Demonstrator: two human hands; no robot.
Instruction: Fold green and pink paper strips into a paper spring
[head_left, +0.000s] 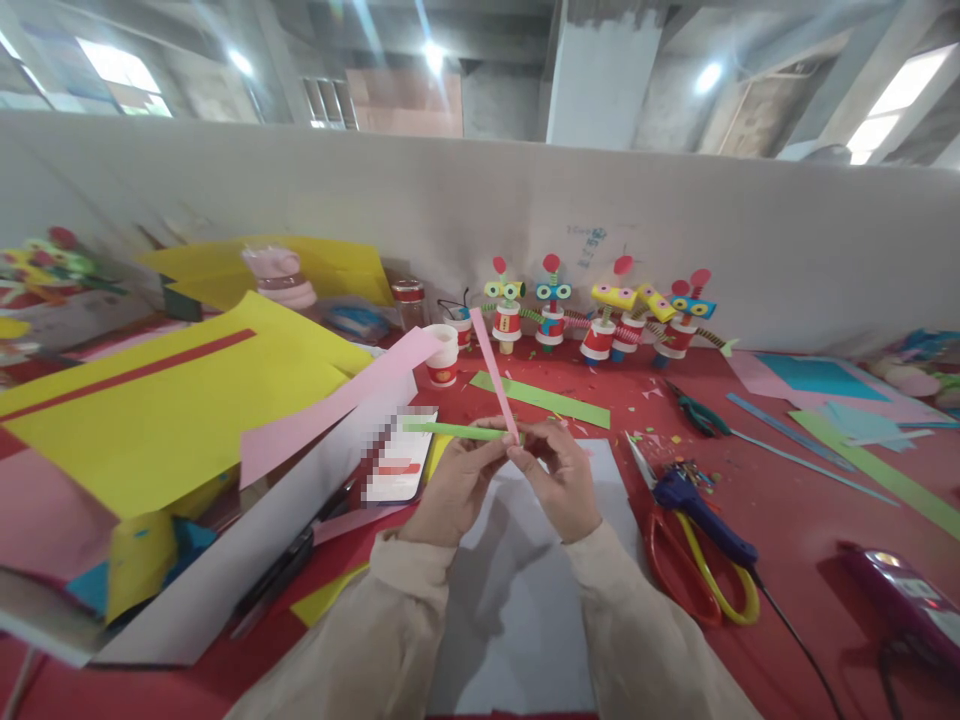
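My left hand (459, 484) and my right hand (561, 474) meet over a pale sheet (517, 600), fingertips pinched together. Between them a green paper strip (457, 431) and a pink paper strip (491, 362) cross at one end. The green one points left past my left fingers; the pink one rises up and slightly left. Both hands are closed on the spot where the strips overlap, and the fingers hide part of that joint. Beyond the hands a wider green strip (547, 400) lies flat on the red table (780, 520).
Right of the sheet lie red-and-yellow-handled scissors (701, 575), a blue glue gun (705, 515) with a cord and green-handled pliers (697, 408). A phone (401, 465) and a box (247, 530) with coloured paper are at left. Several paper-cup figures (551, 320) stand along the wall.
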